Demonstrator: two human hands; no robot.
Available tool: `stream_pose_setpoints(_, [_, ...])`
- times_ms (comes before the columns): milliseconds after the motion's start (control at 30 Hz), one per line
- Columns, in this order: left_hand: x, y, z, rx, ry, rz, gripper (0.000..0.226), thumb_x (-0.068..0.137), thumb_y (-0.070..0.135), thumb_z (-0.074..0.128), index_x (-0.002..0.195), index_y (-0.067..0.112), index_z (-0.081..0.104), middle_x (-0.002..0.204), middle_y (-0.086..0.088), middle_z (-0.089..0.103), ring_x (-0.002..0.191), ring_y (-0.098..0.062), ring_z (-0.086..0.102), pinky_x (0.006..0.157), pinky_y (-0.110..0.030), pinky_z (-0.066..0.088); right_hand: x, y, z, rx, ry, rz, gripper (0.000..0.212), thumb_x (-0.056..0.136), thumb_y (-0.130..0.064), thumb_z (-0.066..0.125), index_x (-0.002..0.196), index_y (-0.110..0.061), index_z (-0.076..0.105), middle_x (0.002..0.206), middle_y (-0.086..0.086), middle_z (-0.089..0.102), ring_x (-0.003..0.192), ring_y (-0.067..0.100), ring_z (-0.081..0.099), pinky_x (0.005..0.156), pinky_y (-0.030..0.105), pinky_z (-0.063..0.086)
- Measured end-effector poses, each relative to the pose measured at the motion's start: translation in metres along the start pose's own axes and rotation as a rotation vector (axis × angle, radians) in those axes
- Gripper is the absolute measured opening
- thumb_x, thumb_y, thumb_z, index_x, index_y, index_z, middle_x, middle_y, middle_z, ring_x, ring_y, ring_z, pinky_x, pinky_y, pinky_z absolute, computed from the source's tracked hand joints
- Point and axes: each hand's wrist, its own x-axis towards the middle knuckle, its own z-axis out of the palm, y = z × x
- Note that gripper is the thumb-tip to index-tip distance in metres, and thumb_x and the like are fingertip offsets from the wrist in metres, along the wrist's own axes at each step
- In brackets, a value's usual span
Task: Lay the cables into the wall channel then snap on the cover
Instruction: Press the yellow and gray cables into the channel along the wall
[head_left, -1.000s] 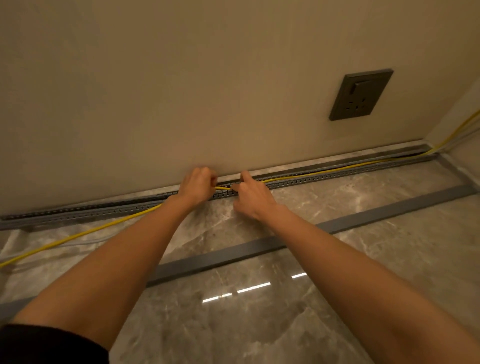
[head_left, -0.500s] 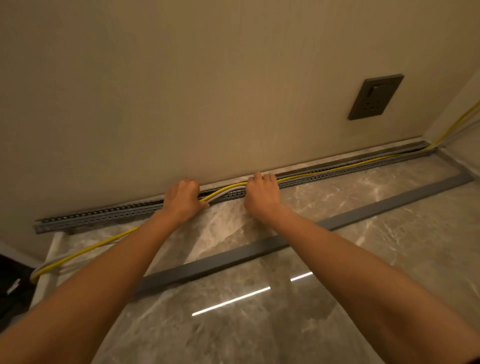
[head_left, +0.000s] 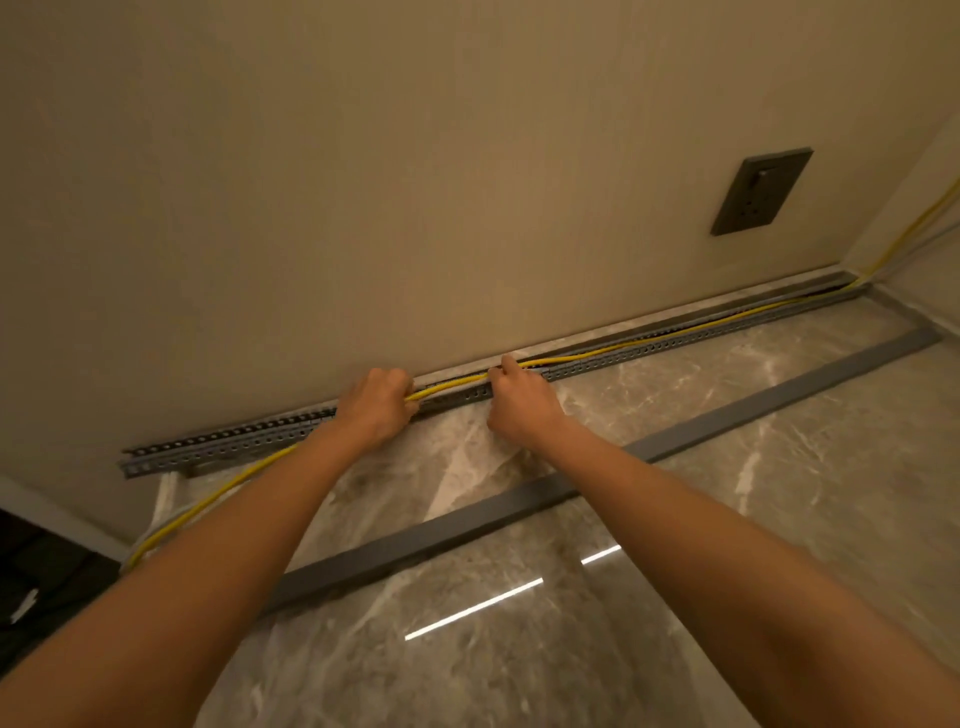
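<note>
A grey perforated wall channel (head_left: 223, 446) runs along the foot of the wall, from lower left to the far right corner. A yellow cable (head_left: 670, 333) lies inside its right half; a pale cable runs with it. My left hand (head_left: 375, 406) is closed around the cables just in front of the channel. My right hand (head_left: 519, 402) pinches the yellow cable at the channel's edge. Left of my hands the cables (head_left: 208, 504) hang outside, trailing over the floor. The long grey cover (head_left: 737, 410) lies loose on the marble floor, parallel to the channel.
A dark wall socket (head_left: 761, 191) sits on the wall at the upper right. The cables climb the side wall in the right corner (head_left: 919, 218). The marble floor ends at a dark drop at the lower left (head_left: 47, 587).
The view has shifted so more of the channel's left end shows. My hands have spread a little apart along the cable, and my right hand now pinches it instead of pressing flat.
</note>
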Motion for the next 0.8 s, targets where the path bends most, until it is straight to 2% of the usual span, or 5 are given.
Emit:
stream_pose_setpoints(200, [0.014,-0.004,-0.008,-0.115,0.126,-0.030,0.023,0.085,0.023,0.064,0.095,0.003,0.062,0.110,-0.025,0.063,0.106,-0.040,0.057,0.082,-0.041,0.047,0.004,0.006,-0.005,0.013,-0.060,0.007,0.040,0.089,-0.010,0.049,0.128,0.001,0.045,0.135,0.017,0.040,0.120,0.038,0.050,0.097,0.043,0.044])
stream_pose_setpoints(333, [0.015,-0.002,-0.002,-0.074,0.079,-0.048,0.022,0.082,0.019,0.069,0.095,0.001,0.066,0.112,-0.024,0.064,0.107,-0.039,0.057,0.086,-0.041,0.047,0.009,0.009,-0.008,0.024,-0.076,-0.002,0.040,0.089,-0.013,0.050,0.126,0.002,0.047,0.134,0.017,0.041,0.122,0.038,0.048,0.099,0.042,0.042])
stream_pose_setpoints(500, [0.019,-0.006,-0.004,-0.173,0.039,-0.088,0.024,0.079,0.020,0.073,0.090,-0.001,0.069,0.103,-0.025,0.068,0.100,-0.036,0.061,0.082,-0.039,0.049,0.015,0.012,-0.010,0.031,-0.112,-0.010,0.040,0.090,-0.018,0.050,0.126,0.001,0.049,0.133,0.018,0.045,0.125,0.035,0.044,0.102,0.040,0.040])
stream_pose_setpoints(667, [0.016,-0.001,0.008,-0.210,0.134,-0.051,0.020,0.082,0.022,0.069,0.085,0.002,0.065,0.098,-0.023,0.068,0.096,-0.036,0.061,0.078,-0.038,0.048,0.014,0.015,-0.003,0.055,-0.119,-0.015,0.043,0.089,-0.017,0.049,0.130,-0.001,0.047,0.134,0.016,0.046,0.125,0.035,0.045,0.105,0.040,0.039])
stream_pose_setpoints(800, [0.015,0.001,0.010,-0.255,0.158,-0.063,0.019,0.084,0.020,0.068,0.075,0.004,0.064,0.092,-0.022,0.069,0.091,-0.036,0.063,0.077,-0.039,0.050,0.012,0.018,0.003,0.083,-0.099,-0.020,0.037,0.088,-0.014,0.050,0.122,0.001,0.053,0.130,0.016,0.044,0.120,0.034,0.046,0.102,0.038,0.039])
